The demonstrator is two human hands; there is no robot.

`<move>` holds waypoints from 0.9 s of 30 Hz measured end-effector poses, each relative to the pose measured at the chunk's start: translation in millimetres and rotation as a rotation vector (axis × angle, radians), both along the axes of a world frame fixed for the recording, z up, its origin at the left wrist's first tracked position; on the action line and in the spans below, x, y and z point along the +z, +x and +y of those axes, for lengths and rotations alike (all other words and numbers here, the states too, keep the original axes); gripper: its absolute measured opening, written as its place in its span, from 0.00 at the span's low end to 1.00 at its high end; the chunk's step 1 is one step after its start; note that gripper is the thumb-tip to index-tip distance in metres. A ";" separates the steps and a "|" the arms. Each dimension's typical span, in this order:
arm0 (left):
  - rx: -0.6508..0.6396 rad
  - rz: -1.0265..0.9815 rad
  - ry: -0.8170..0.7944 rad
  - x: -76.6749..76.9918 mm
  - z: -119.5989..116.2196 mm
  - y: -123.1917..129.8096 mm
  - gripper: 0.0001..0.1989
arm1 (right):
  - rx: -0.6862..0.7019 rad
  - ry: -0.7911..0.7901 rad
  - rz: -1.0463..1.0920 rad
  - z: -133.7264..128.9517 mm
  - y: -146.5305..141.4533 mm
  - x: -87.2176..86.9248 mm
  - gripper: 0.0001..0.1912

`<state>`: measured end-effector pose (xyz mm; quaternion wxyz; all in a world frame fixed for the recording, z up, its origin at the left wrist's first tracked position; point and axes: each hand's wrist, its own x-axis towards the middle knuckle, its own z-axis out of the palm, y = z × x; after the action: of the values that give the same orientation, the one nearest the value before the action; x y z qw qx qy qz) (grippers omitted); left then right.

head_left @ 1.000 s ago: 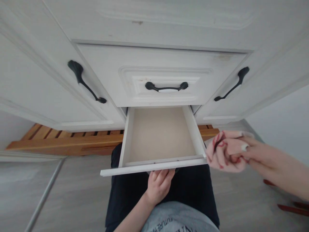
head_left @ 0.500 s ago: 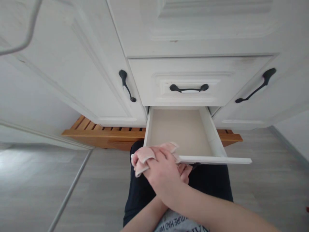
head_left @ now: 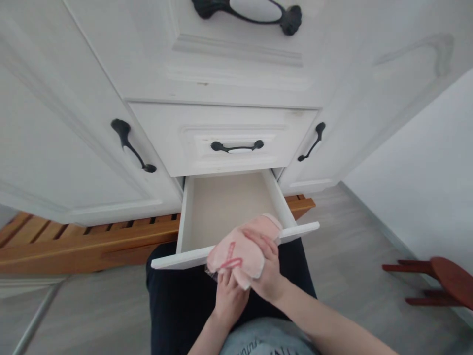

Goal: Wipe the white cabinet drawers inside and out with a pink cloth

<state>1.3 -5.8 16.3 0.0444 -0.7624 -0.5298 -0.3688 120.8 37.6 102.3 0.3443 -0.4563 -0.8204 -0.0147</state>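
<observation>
A pink cloth (head_left: 225,249) with red marks lies bunched over the front edge of a pulled-out white drawer (head_left: 236,202). My right hand (head_left: 266,268) grips the cloth from the right, its fingers pressed on top of it at the drawer's front panel. Just in front of the panel, my left hand (head_left: 229,296) is closed at the cloth's lower edge; its fingertips are partly hidden under the fabric. Inside the drawer the pale bottom shows, and the drawer's own handle is hidden from view.
Above sits a closed drawer with a black handle (head_left: 237,147). Cabinet doors with black handles (head_left: 133,145) flank it. A slatted wooden platform (head_left: 92,246) runs under the cabinet. At right stands a reddish-brown stool (head_left: 449,278) near the wall (head_left: 424,158).
The view has swung right, bringing the stool in. My right hand and the cloth have moved from the panel's left end toward its right part. My arms are no longer crossed.
</observation>
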 end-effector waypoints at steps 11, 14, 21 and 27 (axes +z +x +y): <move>0.005 0.193 -0.055 5.9 31.8 -1.5 0.38 | -0.833 -0.040 0.400 16.4 186.0 -7.4 0.15; 0.044 0.284 -0.089 15.9 50.3 -3.7 0.40 | -0.814 0.026 0.504 14.7 174.4 11.7 0.20; 0.240 0.331 -0.051 28.6 86.0 10.5 0.39 | -0.590 0.063 0.471 33.0 133.1 32.7 0.23; 0.297 0.397 -0.037 26.4 117.4 24.0 0.37 | -0.484 0.024 0.378 63.4 133.2 28.7 0.24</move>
<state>25.3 111.6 42.8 0.1873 -0.7343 -0.6237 -0.1914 254.0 101.1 131.0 0.4828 -0.6289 -0.6090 -0.0207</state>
